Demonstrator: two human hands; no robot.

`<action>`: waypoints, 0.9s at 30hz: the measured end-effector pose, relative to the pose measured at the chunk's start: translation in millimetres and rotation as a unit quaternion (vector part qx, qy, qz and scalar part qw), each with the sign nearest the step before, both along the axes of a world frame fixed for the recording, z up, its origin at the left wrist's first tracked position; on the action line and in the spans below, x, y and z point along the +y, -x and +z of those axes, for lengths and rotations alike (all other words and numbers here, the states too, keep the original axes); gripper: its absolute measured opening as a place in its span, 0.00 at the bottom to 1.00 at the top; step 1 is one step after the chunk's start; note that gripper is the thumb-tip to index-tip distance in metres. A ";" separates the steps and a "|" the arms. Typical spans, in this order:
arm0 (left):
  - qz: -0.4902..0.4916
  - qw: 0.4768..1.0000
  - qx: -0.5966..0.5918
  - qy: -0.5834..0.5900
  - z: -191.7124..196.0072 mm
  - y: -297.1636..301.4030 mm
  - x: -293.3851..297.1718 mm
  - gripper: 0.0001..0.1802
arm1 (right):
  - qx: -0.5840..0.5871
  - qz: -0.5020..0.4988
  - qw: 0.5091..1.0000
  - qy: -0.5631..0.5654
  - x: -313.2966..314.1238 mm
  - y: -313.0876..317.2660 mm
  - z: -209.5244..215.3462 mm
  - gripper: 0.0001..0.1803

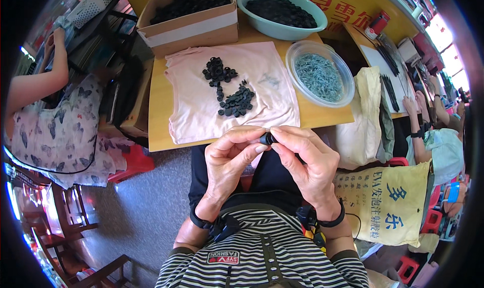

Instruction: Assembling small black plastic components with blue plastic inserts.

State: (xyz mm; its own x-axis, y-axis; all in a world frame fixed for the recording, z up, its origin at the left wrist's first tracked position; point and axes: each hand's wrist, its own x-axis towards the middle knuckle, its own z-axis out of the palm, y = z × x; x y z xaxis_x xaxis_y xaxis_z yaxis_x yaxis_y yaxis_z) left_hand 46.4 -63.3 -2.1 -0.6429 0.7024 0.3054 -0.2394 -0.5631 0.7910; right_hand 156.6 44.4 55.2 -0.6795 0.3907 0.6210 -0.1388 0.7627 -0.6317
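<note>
Just past the table's near edge, above my lap, a small black round part (pixel 267 138) is pinched between my left hand (pixel 227 162) and my right hand (pixel 310 159). Thumb and fingertips of each hand press on it from its own side, covering much of it. Beyond my hands a pink cloth (pixel 191 106) covers the tabletop. On it lie two loose piles: larger black rings (pixel 217 71) farther off, and smaller black round pieces (pixel 238 102) nearer to me. A few thin grey-blue bits (pixel 269 80) lie to their right.
At the table's back stand a cardboard box (pixel 189 36) and a teal basin (pixel 247 13), both filled with black parts. A clear tub (pixel 348 94) of small grey-blue pieces stands right. A yellow sack (pixel 385 205) lies at my right. Other people sit on both sides.
</note>
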 end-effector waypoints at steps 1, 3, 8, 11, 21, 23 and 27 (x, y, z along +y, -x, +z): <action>-0.003 1.000 -0.001 0.000 -2.0 0.1 -0.8 0.14 | 0.001 0.001 1.000 0.000 -0.8 0.7 -0.2 0.15; -0.005 1.000 -0.002 -0.001 -2.9 0.8 -2.8 0.15 | 0.008 0.003 0.998 -0.055 -1.1 1.9 0.2 0.15; 0.007 1.000 0.012 -0.002 -0.8 -1.5 -6.3 0.14 | 0.008 0.009 0.997 -0.078 -3.2 0.6 -1.8 0.17; -0.003 1.000 0.008 -0.009 -1.8 -3.9 -8.1 0.14 | -0.001 0.010 0.996 -0.087 -4.1 -1.8 -2.2 0.17; -0.028 0.998 -0.050 0.017 7.0 -7.3 -9.0 0.12 | -0.021 0.017 0.997 -0.075 -1.2 -4.9 -3.9 0.21; -0.018 0.997 -0.066 0.041 9.4 -7.5 -7.7 0.12 | -0.031 0.016 0.999 -0.034 -5.7 -4.0 -3.7 0.22; -0.016 0.995 -0.085 0.049 4.8 -6.2 -3.2 0.12 | -0.017 0.011 1.000 -0.013 0.8 4.4 -16.7 0.24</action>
State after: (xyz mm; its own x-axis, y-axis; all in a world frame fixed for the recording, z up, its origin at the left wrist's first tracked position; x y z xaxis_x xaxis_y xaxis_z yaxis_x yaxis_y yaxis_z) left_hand 52.6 -66.5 2.7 -0.6557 0.7451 0.1221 -0.3922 -0.4743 0.7882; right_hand 152.2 45.2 38.5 -0.7092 0.3596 0.6064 -0.1345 0.7753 -0.6170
